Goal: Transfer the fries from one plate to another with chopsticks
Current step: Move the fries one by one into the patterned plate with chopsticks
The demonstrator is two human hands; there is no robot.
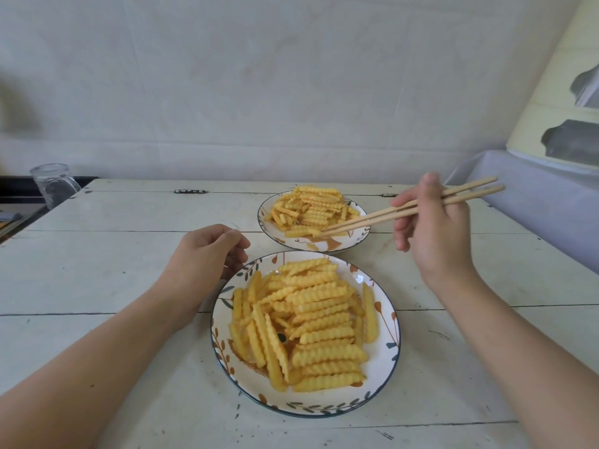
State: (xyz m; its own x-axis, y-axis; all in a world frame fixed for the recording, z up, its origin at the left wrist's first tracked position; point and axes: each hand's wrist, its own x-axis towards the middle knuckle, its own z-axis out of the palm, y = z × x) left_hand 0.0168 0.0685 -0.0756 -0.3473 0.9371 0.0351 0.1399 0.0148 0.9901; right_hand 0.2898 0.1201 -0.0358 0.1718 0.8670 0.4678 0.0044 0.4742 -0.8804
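The fingers (pixel 235 244) of the left hand (pixel 207 251) curl loosely inward and hold nothing; the hand rests on the desk (pixel 113 270) just beside the upper left rim of the near plate (pixel 387 345), with the fingertips close to that rim, though whether they touch it cannot be told. Far to the left, at the back corner of the desk, an upturned clear glass (pixel 53 183) stands at the edge.

The near plate is white with a dark rim and a leaf pattern, and it carries a big heap of crinkle-cut fries (pixel 311 322), most lying crosswise, a few lengthwise at the left and right sides of the heap.

Behind it and a little to the right sits the far plate (pixel 358 239) of the same pattern, close to the near one but apart from it. It bears a smaller heap of fries (pixel 311 209), piled toward its back and left.

The wooden chopsticks (pixel 372 218) slant down from upper right to lower left, their tips together at a single fry (pixel 299 233) lying at the front of the far plate; whether they pinch it or only touch it cannot be told.

The right hand (pixel 431 228) grips the chopsticks near their upper half, thumb on top and fingers wrapped beneath, held above the desk to the right of the far plate.
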